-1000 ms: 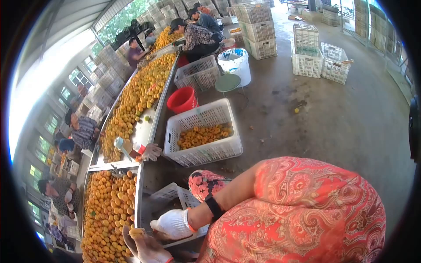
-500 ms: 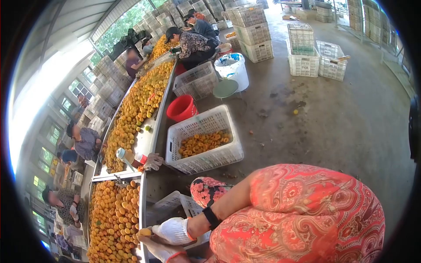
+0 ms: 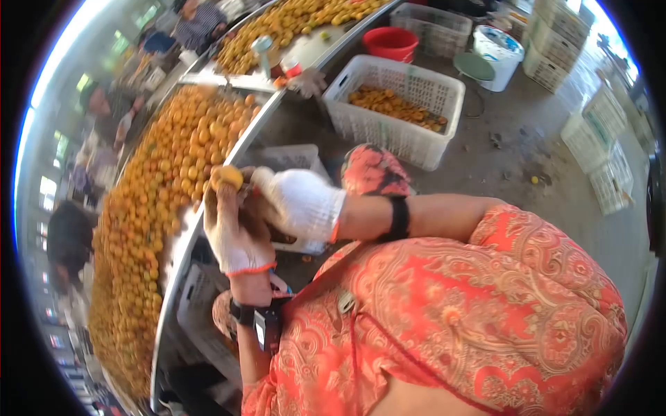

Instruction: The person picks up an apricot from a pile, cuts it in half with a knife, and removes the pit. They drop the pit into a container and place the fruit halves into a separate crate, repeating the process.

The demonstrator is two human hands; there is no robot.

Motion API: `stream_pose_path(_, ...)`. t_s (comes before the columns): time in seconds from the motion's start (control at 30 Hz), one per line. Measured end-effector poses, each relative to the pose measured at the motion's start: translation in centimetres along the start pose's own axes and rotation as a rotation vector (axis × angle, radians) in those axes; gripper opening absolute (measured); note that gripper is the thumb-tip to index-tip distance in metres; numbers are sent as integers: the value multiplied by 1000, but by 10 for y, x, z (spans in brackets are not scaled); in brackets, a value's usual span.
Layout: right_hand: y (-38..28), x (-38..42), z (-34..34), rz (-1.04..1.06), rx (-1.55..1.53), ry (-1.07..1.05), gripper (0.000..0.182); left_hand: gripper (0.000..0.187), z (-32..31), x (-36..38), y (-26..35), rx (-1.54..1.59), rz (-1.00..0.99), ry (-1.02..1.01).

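My left hand (image 3: 237,229), in a white knit glove with an orange cuff, holds an apricot (image 3: 227,179) between its fingertips, above the edge of the sorting table. My right hand (image 3: 297,202), gloved the same way, is right beside it with fingers curled in against the left hand. Whatever the right fingers grip is hidden and blurred. Loose apricots (image 3: 156,201) lie heaped on the table next to my hands. Beneath my hands, a pale plastic crate (image 3: 295,156) is partly covered.
A white crate (image 3: 395,114) holding apricot halves stands on the floor ahead. Past it are a red bucket (image 3: 390,43), a green stool (image 3: 474,66) and a white bucket (image 3: 501,57). A glove (image 3: 307,83) and a bottle (image 3: 262,55) rest on the table. Co-workers sit opposite.
The view has swung down and left, so the crates and buckets appear shifted. Both hands now show higher in view, close together, with the apricot still in the left fingers.
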State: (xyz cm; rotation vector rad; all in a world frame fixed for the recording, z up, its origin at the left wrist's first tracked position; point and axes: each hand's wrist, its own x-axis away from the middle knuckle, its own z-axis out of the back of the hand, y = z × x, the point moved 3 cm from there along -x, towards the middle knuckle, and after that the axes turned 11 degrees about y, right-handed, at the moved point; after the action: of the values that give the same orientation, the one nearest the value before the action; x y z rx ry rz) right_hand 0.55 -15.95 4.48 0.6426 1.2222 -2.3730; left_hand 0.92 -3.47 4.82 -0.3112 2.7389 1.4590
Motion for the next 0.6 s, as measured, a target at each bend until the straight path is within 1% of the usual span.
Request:
stream_pose_path(0.03,3,-2,1,-2,-80,45,34,27,-1,-4,1,-18,-17,-27)
stream_pose_path(0.13,1,1,4,-18,-95,4,34,27,4,-4,-1,-19,-43,11)
stream_pose_path(0.23,3,0,-1,-8,-152,33,32,28,6,-7,-2,-17,-77,-12)
stream_pose_path(0.3,4,0,-5,-8,-127,10,30,30,3,-6,-2,155,68,31)
stream_pose_path(0.33,3,0,-4,-11,-128,7,30,33,6,-8,-5,165,111,72)
stream_pose_path(0.4,2,-1,-3,-81,-51,-44,28,33,5,-10,-9,179,125,93)
stream_pose_path(0.43,3,-2,-4,-80,-51,-46,28,34,5,-10,-10,193,139,111)
stream_pose_path(0.47,4,-2,-4,-73,-43,-37,29,34,7,-11,-11,171,113,67)
stream_pose_path(0.5,4,-2,-5,-65,-35,-27,30,34,6,-11,-12,170,114,67)
stream_pose_path(0.57,5,-2,-8,-92,-54,-36,32,48,4,-8,-15,102,137,61)
stream_pose_path(0.6,5,-2,-9,-118,-75,-44,34,48,3,-7,-15,99,140,58)
